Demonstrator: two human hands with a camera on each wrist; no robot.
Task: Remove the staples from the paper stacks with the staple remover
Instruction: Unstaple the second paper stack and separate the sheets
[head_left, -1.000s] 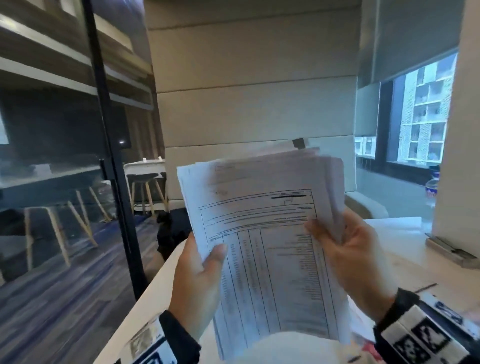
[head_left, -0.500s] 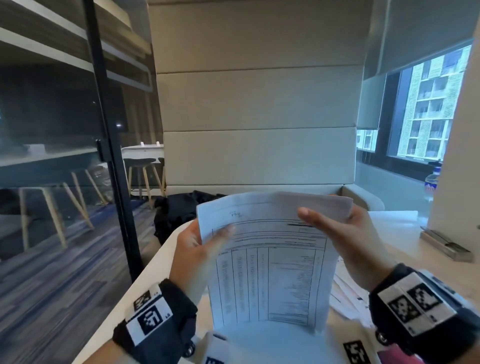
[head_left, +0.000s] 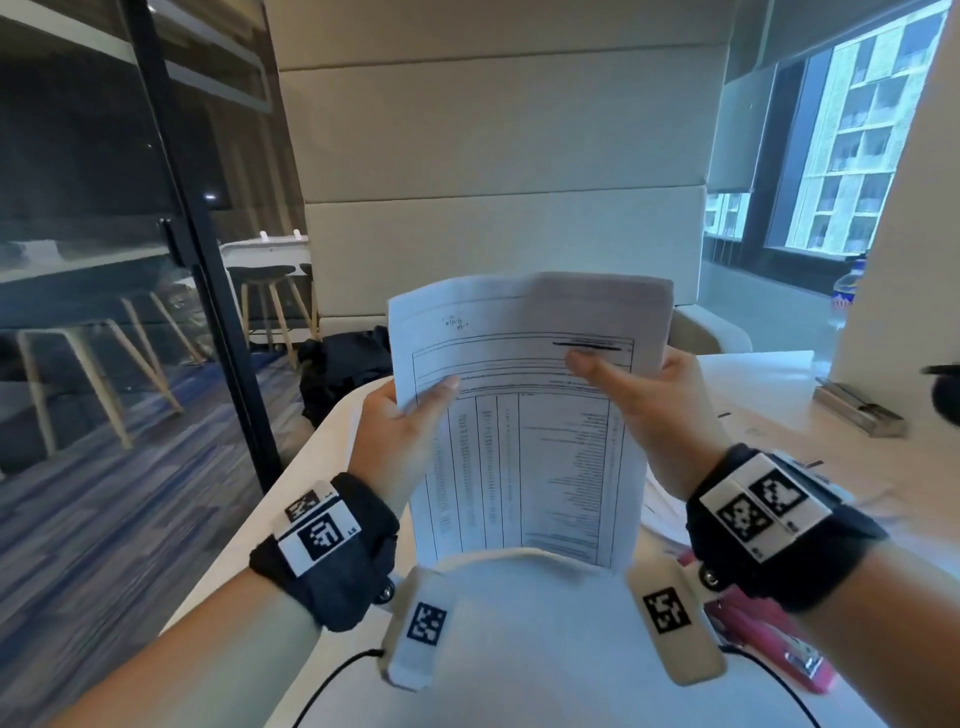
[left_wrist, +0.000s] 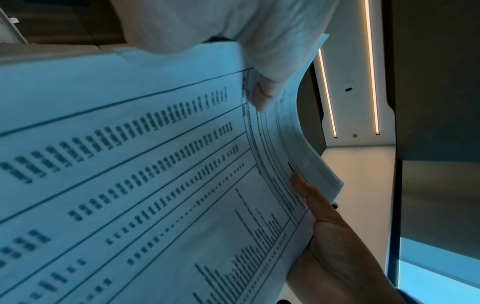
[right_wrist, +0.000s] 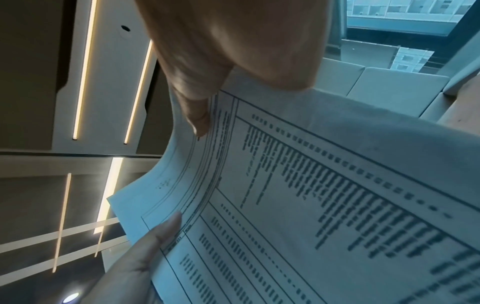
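1. White printed sheets make up the paper stack, which is held upright above the near edge of the pale counter, in front of the person's chest.
2. On the left, the left hand holds the stack's left edge: its thumb lies flat on the front page, and the other fingers are hidden behind the sheets. In the left wrist view that same thumb presses on the ruled table printed on the page.
3. Between the two hands, the front page shows a table with narrow columns of text; the print is too blurred to read. The top right corner of the stack bends backward.
4. On the right, the right hand pinches the right edge, thumb in front near a dark bar in the page header, fingers behind. The right wrist view shows this thumb pressed to the paper.
5. Further right and lower, a pink stapler-like tool lies on the counter beside more loose papers; whether it is the staple remover I cannot tell.
6. At the far right, a metal box rests on the counter.
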